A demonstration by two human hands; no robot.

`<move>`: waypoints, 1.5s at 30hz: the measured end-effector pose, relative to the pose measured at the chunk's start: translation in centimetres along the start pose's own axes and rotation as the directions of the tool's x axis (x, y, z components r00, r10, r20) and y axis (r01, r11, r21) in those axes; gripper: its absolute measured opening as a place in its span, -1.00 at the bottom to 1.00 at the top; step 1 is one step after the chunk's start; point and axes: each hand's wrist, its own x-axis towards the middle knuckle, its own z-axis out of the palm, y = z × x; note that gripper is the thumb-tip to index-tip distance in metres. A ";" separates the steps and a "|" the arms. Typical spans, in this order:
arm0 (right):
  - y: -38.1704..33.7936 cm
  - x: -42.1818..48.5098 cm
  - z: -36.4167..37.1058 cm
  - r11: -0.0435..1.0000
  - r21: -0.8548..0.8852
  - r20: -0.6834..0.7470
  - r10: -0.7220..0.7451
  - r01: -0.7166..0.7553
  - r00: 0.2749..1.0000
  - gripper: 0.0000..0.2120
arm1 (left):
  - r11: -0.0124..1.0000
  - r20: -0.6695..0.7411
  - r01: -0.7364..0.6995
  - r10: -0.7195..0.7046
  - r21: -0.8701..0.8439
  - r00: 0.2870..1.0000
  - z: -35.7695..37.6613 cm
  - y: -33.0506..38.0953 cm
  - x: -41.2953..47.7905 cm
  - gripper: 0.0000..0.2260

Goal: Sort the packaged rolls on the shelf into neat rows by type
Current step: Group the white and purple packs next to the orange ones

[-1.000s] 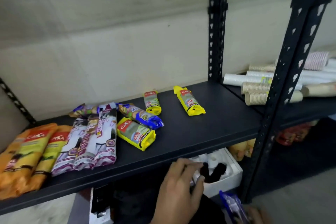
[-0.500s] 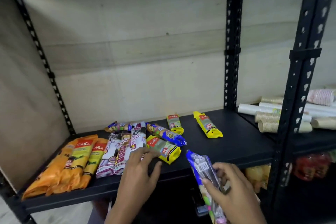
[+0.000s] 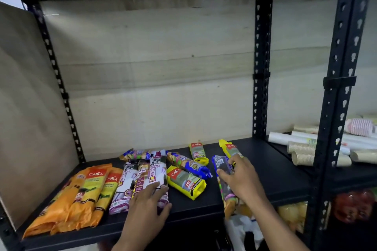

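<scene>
A: Where do the rolls lie?

B: All on the black metal shelf. The left end is tidy: long orange plastic packs side by side, with the white-and-purple drawstring-bag packs in a row beside them. The middle is loose. The front yellow pack, rear yellow pack and far yellow pack lie at odd angles. The slanted blue roll pack sits between the first two. Another of its kind, the back blue roll pack, lies crosswise by the wall.

A: Hands?

B: Apart. The left hand lies flat with its fingers fairly straight, pressing the front end of the white-and-purple row. The right hand is curled round the blue-topped clear plastic pack. That pack is tilted, and its lower end hangs past the shelf's front edge.

A: The step, as you judge it?

B: Laying the held pack with the blue kind. I would first clear a lane right of the white-and-purple row by shifting the front yellow pack aside. Set the held pack down lengthwise, front to back, label up, its end level with the neighbouring rows. Keep the left palm where it is so the finished row does not skew. Wrappers look slippery, so lower the pack rather than drop it.
</scene>
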 end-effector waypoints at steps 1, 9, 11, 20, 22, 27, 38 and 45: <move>0.3 0.4 0.5 1.000 -0.015 0.013 0.007 -0.007 1.000 -0.70 | 1.000 -0.007 0.006 -0.006 0.011 1.000 0.3 0.0 -0.1 -0.51; 1.1 2.5 2.4 0.999 -0.050 0.062 0.025 -0.022 0.998 -0.69 | 0.999 -0.053 0.026 -0.027 -0.021 0.998 1.7 -0.7 0.1 -0.49; 1.3 2.7 2.7 0.999 -0.043 0.078 0.028 -0.025 0.997 -0.67 | 1.000 -0.079 0.014 -0.016 -0.023 0.997 1.6 -0.5 0.1 -0.49; 2.0 3.3 3.0 0.999 -0.008 0.119 0.039 -0.038 0.992 -0.66 | 0.999 -0.148 0.036 -0.039 -0.024 0.988 2.4 -0.2 -0.3 -0.54; 2.1 3.3 2.6 0.999 -0.011 0.120 0.039 -0.038 0.992 -0.65 | 0.999 -0.147 0.035 -0.037 -0.014 0.988 2.4 -0.2 -0.4 -0.56; 1.0 3.3 1.5 0.985 -0.170 0.108 0.025 -0.006 0.994 -0.61 | 0.997 -0.188 0.081 -0.079 0.002 0.979 2.1 1.4 0.1 -0.55; -0.9 3.9 1.4 0.977 -0.159 0.271 -0.096 0.142 0.958 -0.53 | 0.997 -0.048 -0.076 0.078 0.029 0.996 2.4 6.9 3.7 -0.34; 1.6 2.0 2.1 0.988 -0.089 0.281 -0.097 0.127 0.955 -0.55 | 0.994 -0.020 -0.055 0.058 0.098 0.998 4.1 6.8 4.4 -0.43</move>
